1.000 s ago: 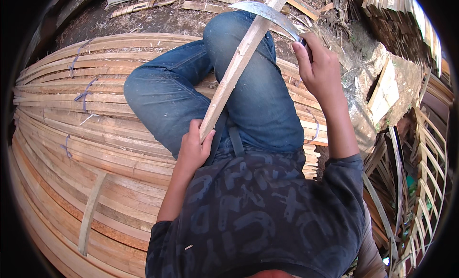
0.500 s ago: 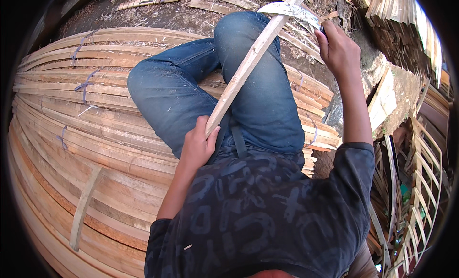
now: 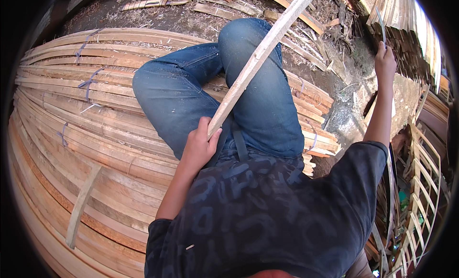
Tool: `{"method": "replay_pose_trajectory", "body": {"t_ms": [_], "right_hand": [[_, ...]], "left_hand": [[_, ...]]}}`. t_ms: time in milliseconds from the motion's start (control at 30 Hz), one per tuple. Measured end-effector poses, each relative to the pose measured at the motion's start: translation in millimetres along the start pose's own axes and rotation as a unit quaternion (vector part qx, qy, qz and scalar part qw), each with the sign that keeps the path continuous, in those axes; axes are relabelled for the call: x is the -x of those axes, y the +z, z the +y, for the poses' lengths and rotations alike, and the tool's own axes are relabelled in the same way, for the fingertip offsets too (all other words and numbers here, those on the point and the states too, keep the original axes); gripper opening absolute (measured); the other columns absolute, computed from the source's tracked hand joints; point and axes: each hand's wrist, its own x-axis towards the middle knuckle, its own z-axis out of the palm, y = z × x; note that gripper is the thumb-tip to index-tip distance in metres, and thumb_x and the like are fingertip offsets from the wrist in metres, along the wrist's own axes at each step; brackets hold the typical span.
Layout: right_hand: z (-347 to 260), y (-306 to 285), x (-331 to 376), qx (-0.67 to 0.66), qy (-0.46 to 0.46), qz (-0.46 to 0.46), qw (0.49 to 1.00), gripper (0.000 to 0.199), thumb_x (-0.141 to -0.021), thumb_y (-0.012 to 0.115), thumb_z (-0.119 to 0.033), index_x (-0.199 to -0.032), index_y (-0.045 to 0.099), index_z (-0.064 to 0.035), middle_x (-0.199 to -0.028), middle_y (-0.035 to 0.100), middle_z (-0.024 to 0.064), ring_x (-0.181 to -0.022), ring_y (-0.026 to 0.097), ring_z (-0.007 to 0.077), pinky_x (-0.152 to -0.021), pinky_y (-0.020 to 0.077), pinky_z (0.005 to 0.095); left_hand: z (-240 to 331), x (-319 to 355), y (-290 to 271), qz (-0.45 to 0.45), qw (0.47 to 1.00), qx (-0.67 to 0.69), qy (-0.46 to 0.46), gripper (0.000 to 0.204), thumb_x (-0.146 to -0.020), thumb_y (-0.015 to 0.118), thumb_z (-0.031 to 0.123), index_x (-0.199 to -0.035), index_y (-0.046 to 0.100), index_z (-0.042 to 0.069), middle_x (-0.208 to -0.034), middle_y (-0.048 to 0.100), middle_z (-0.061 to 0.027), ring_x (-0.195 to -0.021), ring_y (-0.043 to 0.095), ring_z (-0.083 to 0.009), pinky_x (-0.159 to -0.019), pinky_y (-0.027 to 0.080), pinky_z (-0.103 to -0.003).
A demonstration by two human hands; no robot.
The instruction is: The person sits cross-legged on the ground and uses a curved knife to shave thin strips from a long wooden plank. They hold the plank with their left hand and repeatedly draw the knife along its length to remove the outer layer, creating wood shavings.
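Pale wood is what the left hand [image 3: 200, 145] grips: a long, flat, light-coloured wooden slat [image 3: 258, 58] with its lower end closed in the fingers at the lap, the rest slanting up across the blue-jeaned knee [image 3: 244, 36] and out past the top edge of the view. A second ago the right hand [image 3: 385, 63] sat close to the slat's upper part with a curved grey metal blade [image 3: 381, 27] laid against the wood; now that arm is stretched far out to the person's right and raised, and the blade stands well apart from the slat. The right fingers are wrapped shut around the blade's handle, with only a thin strip of the blade showing above them. The slat itself has tilted a little further upright, and no tool touches it, so I judge the cutting stroke is over or a new one is being wound up.

Room is uneven. To the left lies a broad curved stack of bundled wooden strips [image 3: 91, 134], tied with bluish cords, on which the person sits. To the right the raised hand is near a crowded pile of split wood pieces [image 3: 406, 43] and a slatted wooden frame [image 3: 420, 182]. Open air lies above the knee; bare dirt ground [image 3: 191, 20] with scraps lies beyond it.
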Motion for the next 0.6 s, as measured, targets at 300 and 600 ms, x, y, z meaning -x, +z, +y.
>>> {"method": "replay_pose_trajectory", "body": {"t_ms": [300,600], "right_hand": [[-153,22,151,-0.268,0.006,-0.133,0.954,0.042,-0.087,0.073,-0.036,-0.068,0.059,-0.0019,-0.05,0.05,0.0101,-0.043,0.046,0.0262,-0.049,0.0408,0.0375],[-189,1,103,-0.082,-0.104,-0.104,0.986,0.022,-0.085,0.063,-0.026,-0.081,0.066,-0.0044,-0.074,0.067,0.0204,-0.074,0.067,0.0392,-0.068,0.0525,0.0493]], "left_hand": [[-12,-1,0,-0.041,0.997,0.025,-0.052,0.027,-0.091,0.063,0.014,-0.109,0.048,0.0,-0.083,0.066,-0.0236,-0.078,0.067,-0.0432,-0.067,0.052,-0.043],[-9,-6,-6,-0.061,0.993,0.066,-0.071,0.023,-0.091,0.063,0.011,-0.107,0.052,0.0,-0.072,0.066,-0.0114,-0.062,0.067,-0.0186,-0.058,0.052,-0.032]]}}
